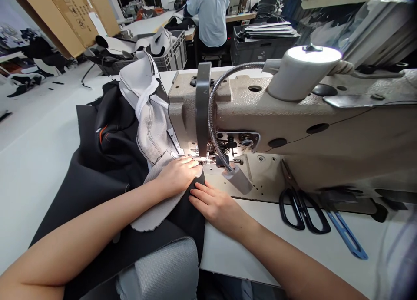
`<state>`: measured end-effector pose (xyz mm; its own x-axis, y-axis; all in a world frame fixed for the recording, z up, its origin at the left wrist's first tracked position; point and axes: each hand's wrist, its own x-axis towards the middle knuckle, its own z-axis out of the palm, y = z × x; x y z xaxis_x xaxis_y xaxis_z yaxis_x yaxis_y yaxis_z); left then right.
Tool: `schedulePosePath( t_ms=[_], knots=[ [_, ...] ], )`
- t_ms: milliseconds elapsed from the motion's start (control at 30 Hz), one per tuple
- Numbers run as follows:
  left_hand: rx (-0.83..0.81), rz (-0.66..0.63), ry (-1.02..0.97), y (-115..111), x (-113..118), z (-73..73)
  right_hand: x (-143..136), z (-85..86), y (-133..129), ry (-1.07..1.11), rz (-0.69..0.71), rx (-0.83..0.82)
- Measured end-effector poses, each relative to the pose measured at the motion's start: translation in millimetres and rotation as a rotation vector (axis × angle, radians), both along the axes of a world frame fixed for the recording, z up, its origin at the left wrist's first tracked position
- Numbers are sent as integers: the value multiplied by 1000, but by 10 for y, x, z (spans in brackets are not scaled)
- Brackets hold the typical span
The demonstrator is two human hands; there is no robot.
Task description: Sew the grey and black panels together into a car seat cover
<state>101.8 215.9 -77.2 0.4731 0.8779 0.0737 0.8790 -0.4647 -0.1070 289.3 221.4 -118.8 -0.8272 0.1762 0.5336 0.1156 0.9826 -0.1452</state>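
A beige sewing machine (276, 122) stands across the table, its lamp shining on the needle area. My left hand (177, 175) lies on grey fabric (153, 213) right beside the presser foot, its fingers together and pressing the cloth down. Lower and to the right, my right hand (216, 206) rests with outstretched fingers on the edge of the black fabric (185, 215). The black cloth spreads left over the table and down its front edge, with a light grey mesh piece (150, 135) bunched up at the machine head. The needle tip is hidden by glare and fingers.
Black-handled scissors (304, 211) and a blue tool (348, 235) lie on the white table (237, 243) at the right. A flexible lamp (237, 178) hangs before the machine. Behind are crates (260, 46) of pieces, a cardboard box (71, 18) and a person in a light blue shirt (210, 18).
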Motion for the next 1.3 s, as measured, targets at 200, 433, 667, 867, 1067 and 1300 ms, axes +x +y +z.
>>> schedulePosePath(
  t_ms=[200, 433, 667, 867, 1067, 1300],
  knots=[
    [10, 8, -1, -35, -34, -23, -4, -10, -32, 0, 5, 37],
    [2, 8, 5, -52, -51, -55, -8, -11, -63, -24, 1, 45],
    [6, -2, 3, -66, -38, -30, -15, 20, -74, -3, 0, 36],
    [-4, -2, 9, -56, -27, -14, -23, 39, -78, 4, 5, 33],
    [-43, 31, 22, -60, -37, -27, -24, 51, -69, 9, 10, 38],
    [-49, 33, 37, -70, -15, 12, -32, 66, -52, 27, -3, 55]
  ],
)
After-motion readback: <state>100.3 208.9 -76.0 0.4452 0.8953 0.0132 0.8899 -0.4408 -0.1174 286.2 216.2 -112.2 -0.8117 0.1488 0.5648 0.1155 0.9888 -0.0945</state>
